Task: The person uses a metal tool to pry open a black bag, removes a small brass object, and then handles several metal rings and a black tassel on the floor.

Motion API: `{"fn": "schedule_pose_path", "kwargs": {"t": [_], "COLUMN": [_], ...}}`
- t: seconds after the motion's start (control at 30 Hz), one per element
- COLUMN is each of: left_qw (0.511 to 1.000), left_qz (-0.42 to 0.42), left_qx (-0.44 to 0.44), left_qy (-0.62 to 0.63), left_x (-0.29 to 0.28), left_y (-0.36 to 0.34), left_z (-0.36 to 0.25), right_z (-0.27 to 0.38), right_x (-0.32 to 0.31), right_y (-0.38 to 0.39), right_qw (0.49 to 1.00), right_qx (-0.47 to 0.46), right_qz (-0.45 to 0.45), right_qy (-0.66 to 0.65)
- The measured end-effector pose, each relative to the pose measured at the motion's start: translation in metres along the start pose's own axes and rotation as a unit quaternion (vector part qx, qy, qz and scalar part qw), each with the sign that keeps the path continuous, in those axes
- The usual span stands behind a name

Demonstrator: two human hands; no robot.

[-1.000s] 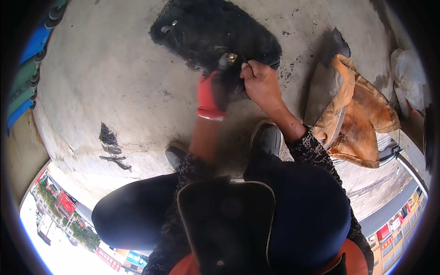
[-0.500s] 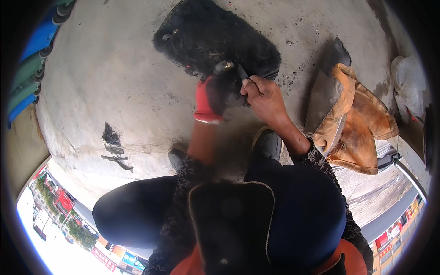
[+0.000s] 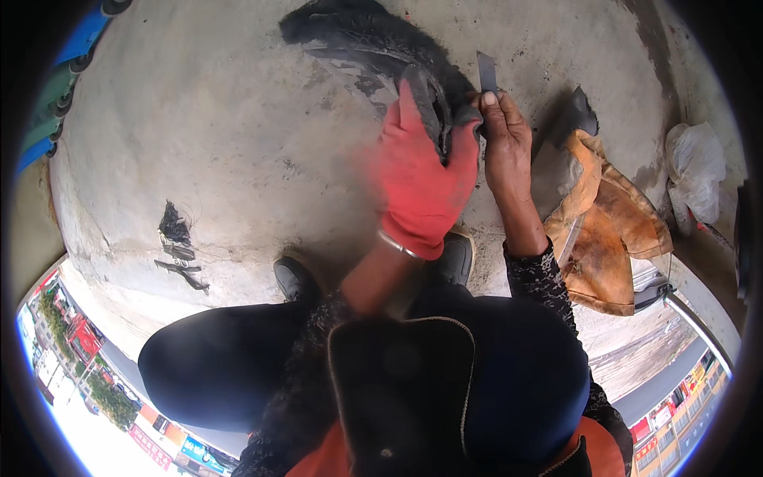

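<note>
Arching over the pale concrete floor (image 3: 238,159) in front of a squatting person, a dark shaggy piece (image 3: 389,38) is running from the top middle of the view down toward the hands, its near end tilting up. The left hand (image 3: 427,175), in a red glove with dark fingertips, is clasping that near end, thumb on the right side and fingers on the other. Just beside it, the bare right hand (image 3: 509,147) is pinching the lower end of a flat grey blade (image 3: 486,73) between thumb and fingers, the blade pointing away from the person. Dark shoes (image 3: 296,278) are standing on the concrete, nearer the person than the glove. Farther right, a stained orange-brown cloth (image 3: 608,250) is lying crumpled, and a whitish plastic bag (image 3: 701,163) is resting beyond it. Well apart to the left, dark shaggy scraps (image 3: 175,229) are lying on the floor.
</note>
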State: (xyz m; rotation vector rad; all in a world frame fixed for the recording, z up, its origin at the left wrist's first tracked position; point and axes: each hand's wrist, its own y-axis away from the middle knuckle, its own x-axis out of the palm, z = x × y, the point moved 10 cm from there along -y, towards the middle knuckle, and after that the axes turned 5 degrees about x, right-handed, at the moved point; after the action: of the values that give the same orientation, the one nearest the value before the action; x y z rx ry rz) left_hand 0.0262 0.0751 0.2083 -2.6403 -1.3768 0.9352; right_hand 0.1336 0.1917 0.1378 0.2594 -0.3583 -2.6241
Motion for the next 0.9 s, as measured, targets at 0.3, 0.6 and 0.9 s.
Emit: {"fn": "schedule_pose_path", "kwargs": {"t": [0.3,0.6,0.9], "left_qw": [0.959,0.98,0.961], "left_qz": [0.171,0.151,0.168], "left_qx": [0.127,0.13,0.218], "left_qy": [-0.186,-0.003,-0.035], "left_x": [0.067,0.057,0.051], "left_y": [0.014,0.006,-0.02], "left_z": [-0.064,-0.049,-0.027], "right_z": [-0.054,-0.035,0.013], "right_x": [0.023,0.0,-0.045], "right_y": [0.012,-0.024,-0.071], "right_qw": [0.82,0.914,0.989], "right_qx": [0.251,0.256,0.005], "right_qz": [0.159,0.166,-0.021], "right_qy": [-0.489,-0.266,0.144]}}
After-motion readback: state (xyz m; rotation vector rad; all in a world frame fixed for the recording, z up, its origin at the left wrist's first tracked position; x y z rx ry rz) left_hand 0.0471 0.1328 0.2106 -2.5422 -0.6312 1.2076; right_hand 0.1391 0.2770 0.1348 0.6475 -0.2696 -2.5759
